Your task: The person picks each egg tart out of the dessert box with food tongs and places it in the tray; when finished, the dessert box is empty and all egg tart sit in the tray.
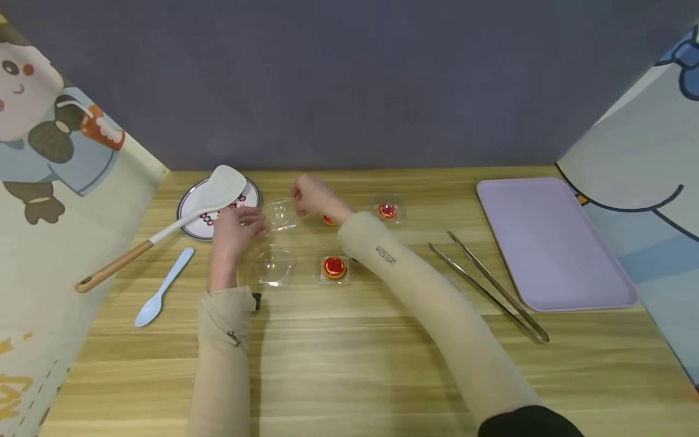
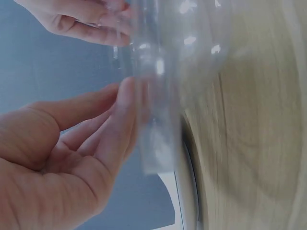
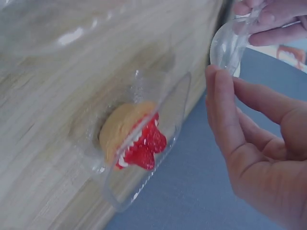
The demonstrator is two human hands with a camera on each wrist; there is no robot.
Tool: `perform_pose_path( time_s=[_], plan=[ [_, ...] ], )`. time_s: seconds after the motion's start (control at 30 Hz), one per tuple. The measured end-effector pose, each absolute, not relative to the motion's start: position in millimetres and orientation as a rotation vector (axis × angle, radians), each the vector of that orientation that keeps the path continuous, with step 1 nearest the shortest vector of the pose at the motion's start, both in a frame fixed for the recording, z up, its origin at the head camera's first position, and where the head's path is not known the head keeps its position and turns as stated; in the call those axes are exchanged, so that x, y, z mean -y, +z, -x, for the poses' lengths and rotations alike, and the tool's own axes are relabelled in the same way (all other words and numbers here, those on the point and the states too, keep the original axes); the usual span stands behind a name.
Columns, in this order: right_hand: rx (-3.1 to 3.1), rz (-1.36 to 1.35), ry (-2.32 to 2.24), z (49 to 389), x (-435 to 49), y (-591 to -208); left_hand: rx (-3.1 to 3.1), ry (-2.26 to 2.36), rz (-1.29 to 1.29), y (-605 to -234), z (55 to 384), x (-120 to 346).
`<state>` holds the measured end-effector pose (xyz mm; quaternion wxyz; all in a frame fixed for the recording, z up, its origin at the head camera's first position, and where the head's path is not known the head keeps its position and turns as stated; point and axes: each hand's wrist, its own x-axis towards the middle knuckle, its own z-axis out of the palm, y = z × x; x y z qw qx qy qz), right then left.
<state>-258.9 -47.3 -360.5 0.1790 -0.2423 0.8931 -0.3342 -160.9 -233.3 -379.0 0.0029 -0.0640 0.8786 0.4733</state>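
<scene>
A clear plastic container (image 1: pixel 281 214) is held up between both hands, its domed part (image 3: pixel 225 43) showing in the right wrist view. My left hand (image 2: pixel 81 153) pinches its edge between thumb and fingers. From the other side my right hand (image 3: pixel 264 139) pinches it with its fingertips. Below the right wrist, a strawberry tart (image 3: pixel 144 143) sits in its own clear container; the sleeve partly hides the same tart (image 1: pixel 329 220) in the head view. Another red-topped tart (image 1: pixel 334 267) lies in front, and one more tart (image 1: pixel 387 210) stands to the right.
A clear plastic shell (image 1: pixel 275 266) lies below the hands. At left, a white turner (image 1: pixel 225 187) with a wooden handle crosses a patterned plate (image 1: pixel 192 227), with a light-blue spoon (image 1: pixel 164 288) near it. Metal tongs (image 1: pixel 491 288) and a lilac tray (image 1: pixel 551 243) lie at right.
</scene>
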Motion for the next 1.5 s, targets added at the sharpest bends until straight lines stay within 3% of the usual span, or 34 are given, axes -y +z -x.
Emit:
perform_pose_path(
  time_s=[0.37,0.97,1.5],
  plan=[
    [-2.659,0.734,-0.654,256,55,-368,-2.682,1.368,0.153,-384,168,231],
    [-2.576,0.608,-0.784,251,53,-366,-2.718,1.305,0.174,-385,168,232],
    [-2.626,0.554,-1.053,248,-10,-312,-2.931,1.283,0.197,-360,163,222]
  ],
)
